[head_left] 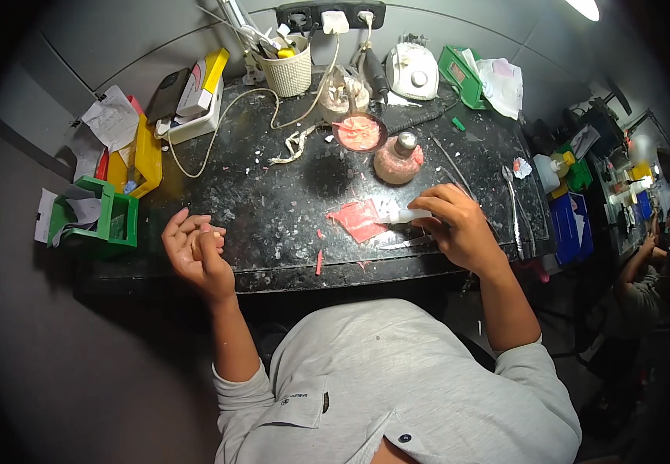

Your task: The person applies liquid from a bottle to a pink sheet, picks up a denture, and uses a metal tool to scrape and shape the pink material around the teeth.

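My right hand (456, 224) is closed with fingertips and thumb around a small whitish bottle (406, 216). Its narrow end points left, over the right edge of a pink wax sheet (356, 221) on the black workbench (273, 224). Just below the bottle lies a thin metal blade tool (408, 244). My left hand (198, 247) hovers palm up near the bench's front edge, fingers curled and thumb bent against them. A tiny pale thing seems to sit at the thumb tip, too small to name. A thin pink strip (319, 262) lies between the hands.
Behind the sheet stand a glass burner (398, 161) with a metal cap and a pan (360, 133) of pink material. A white cord (275, 116) crosses the bench. Green bins (99, 216) and a yellow bin (146, 158) stand left. Metal tools (513, 209) lie right.
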A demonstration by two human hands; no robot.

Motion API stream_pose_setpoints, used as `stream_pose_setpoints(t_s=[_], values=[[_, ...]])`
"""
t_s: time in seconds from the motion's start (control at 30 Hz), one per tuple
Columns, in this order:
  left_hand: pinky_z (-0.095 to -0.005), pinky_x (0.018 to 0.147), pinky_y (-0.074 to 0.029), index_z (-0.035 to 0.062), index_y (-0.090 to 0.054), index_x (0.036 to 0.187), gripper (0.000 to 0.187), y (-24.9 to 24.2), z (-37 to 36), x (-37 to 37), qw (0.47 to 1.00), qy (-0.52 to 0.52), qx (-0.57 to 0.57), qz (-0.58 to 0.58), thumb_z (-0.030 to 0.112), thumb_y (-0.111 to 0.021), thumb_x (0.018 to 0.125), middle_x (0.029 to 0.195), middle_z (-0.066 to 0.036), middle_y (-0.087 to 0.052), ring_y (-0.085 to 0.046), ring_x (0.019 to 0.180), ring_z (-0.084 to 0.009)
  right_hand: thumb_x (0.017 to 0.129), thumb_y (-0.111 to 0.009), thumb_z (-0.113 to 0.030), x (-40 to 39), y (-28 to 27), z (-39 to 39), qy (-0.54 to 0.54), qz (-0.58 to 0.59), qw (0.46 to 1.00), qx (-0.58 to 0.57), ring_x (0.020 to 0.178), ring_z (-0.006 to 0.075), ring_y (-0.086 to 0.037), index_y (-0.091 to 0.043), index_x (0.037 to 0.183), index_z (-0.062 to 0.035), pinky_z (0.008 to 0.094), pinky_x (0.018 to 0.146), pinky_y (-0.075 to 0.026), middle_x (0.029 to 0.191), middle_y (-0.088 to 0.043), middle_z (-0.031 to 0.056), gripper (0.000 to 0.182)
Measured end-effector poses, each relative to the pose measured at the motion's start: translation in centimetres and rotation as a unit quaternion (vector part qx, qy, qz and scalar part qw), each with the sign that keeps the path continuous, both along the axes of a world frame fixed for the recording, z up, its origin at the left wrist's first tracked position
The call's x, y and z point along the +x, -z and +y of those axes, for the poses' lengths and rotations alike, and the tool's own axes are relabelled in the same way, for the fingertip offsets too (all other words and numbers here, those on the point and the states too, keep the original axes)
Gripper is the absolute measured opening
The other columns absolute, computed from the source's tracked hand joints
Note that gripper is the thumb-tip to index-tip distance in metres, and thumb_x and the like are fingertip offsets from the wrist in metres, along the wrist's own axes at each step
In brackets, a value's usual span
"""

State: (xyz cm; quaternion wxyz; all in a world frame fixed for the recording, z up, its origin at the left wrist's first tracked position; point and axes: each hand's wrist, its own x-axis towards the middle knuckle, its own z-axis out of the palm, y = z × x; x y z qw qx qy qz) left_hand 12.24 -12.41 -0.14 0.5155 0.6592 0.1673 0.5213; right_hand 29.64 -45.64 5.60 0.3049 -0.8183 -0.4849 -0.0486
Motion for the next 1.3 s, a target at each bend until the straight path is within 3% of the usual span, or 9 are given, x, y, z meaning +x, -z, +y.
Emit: stream_pose_setpoints(t_s=[0.3,0.37,0.5,0.57,0.7,0.77,0.8,1.0,1.3], values=[[-0.0204,0.059,-0.047,-0.0091,-0.051,0.129,0.035,0.2,0.1,0.1,1.0,0.005,0.0,0.003,-0.005,-0.053,0.094,0.101,-0.015,-0.065,-0.061,0.068,-0.0108,0.08,-0.073,0.006,-0.4,-0.4,0.2,-0.002,-0.008,0.999,-0.041,0.094,0.0309,-0.063,-0.069,0.11,-0.0054,0.0421,0.081,-0.052,0.101,-0.064,0.0095,0.033],[-0.0222,0.066,-0.05,-0.0058,-0.052,0.129,0.035,0.2,0.1,0.1,1.0,0.018,-0.015,0.002,-0.006,-0.054,0.094,0.103,-0.014,-0.064,-0.056,0.069,-0.0091,0.078,-0.072,0.008,-0.6,-0.6,0.4,-0.008,-0.036,0.999,-0.038,0.093,0.0308,-0.062,-0.068,0.111,-0.0051,0.0423,0.079,-0.052,0.099,-0.063,0.0099,0.036],[-0.0218,0.066,-0.05,-0.006,-0.052,0.129,0.035,0.4,0.2,0.1,1.0,0.018,-0.016,0.0,-0.006,-0.054,0.094,0.103,-0.014,-0.064,-0.056,0.069,-0.009,0.073,-0.071,0.009,-1.0,-1.6,1.0,-0.023,-0.08,0.995,-0.055,0.093,0.03,-0.062,-0.068,0.111,-0.0034,0.0409,0.079,-0.053,0.1,-0.062,0.0108,0.04],[-0.02,0.059,-0.047,-0.0092,-0.052,0.129,0.035,0.4,0.3,0.2,1.0,0.009,-0.001,-0.002,-0.005,-0.053,0.094,0.101,-0.016,-0.065,-0.061,0.067,-0.0104,0.073,-0.07,0.004,-1.2,-2.0,1.2,-0.038,-0.154,0.981,-0.111,0.095,0.0281,-0.061,-0.068,0.11,-0.0005,0.0384,0.078,-0.054,0.1,-0.061,0.011,0.037],[-0.0196,0.059,-0.047,-0.0084,-0.052,0.128,0.034,0.3,0.1,0.2,1.0,0.011,0.002,0.004,-0.004,-0.054,0.095,0.101,-0.015,-0.065,-0.061,0.068,-0.0104,0.074,-0.072,0.001,-1.9,-3.2,2.3,-0.048,-0.183,0.974,-0.122,0.097,0.0266,-0.061,-0.07,0.111,-0.0032,0.038,0.076,-0.054,0.104,-0.061,0.0093,0.038],[-0.0195,0.059,-0.047,-0.0077,-0.053,0.129,0.034,0.2,0.0,0.3,1.0,0.004,-0.001,0.01,-0.003,-0.055,0.095,0.101,-0.015,-0.065,-0.062,0.068,-0.0105,0.077,-0.068,-0.005,-1.5,-3.6,3.0,-0.099,-0.206,0.962,-0.148,0.101,0.0253,-0.059,-0.07,0.103,0.0022,0.0348,0.079,-0.057,0.101,-0.058,0.0109,0.027],[-0.0195,0.059,-0.047,-0.0077,-0.053,0.129,0.034,0.2,0.1,0.3,1.0,0.004,-0.001,0.01,-0.003,-0.055,0.095,0.101,-0.015,-0.065,-0.062,0.068,-0.0105,0.073,-0.069,0.001,-1.3,-3.6,3.3,-0.106,-0.18,0.966,-0.151,0.106,0.0274,-0.058,-0.072,0.107,-0.0001,0.0372,0.079,-0.056,0.11,-0.059,0.0111,0.034],[-0.0194,0.058,-0.046,-0.0073,-0.052,0.128,0.033,0.3,0.2,0.2,1.0,0.005,-0.008,0.0,-0.002,-0.055,0.096,0.101,-0.015,-0.065,-0.062,0.069,-0.0108,0.071,-0.069,0.003,-0.2,-4.7,4.9,-0.13,-0.159,0.963,-0.177,0.108,0.0295,-0.058,-0.071,0.108,0.0005,0.0378,0.088,-0.055,0.112,-0.057,0.013,0.037],[-0.0195,0.058,-0.046,-0.0067,-0.053,0.128,0.033,0.3,0.3,0.1,1.0,0.016,-0.002,-0.007,-0.003,-0.055,0.096,0.1,-0.015,-0.066,-0.062,0.069,-0.0109,0.07,-0.069,0.003,-0.3,-4.3,5.1,-0.133,-0.17,0.959,-0.185,0.109,0.0291,-0.058,-0.07,0.109,0.001,0.038,0.09,-0.054,0.111,-0.058,0.0131,0.039]])
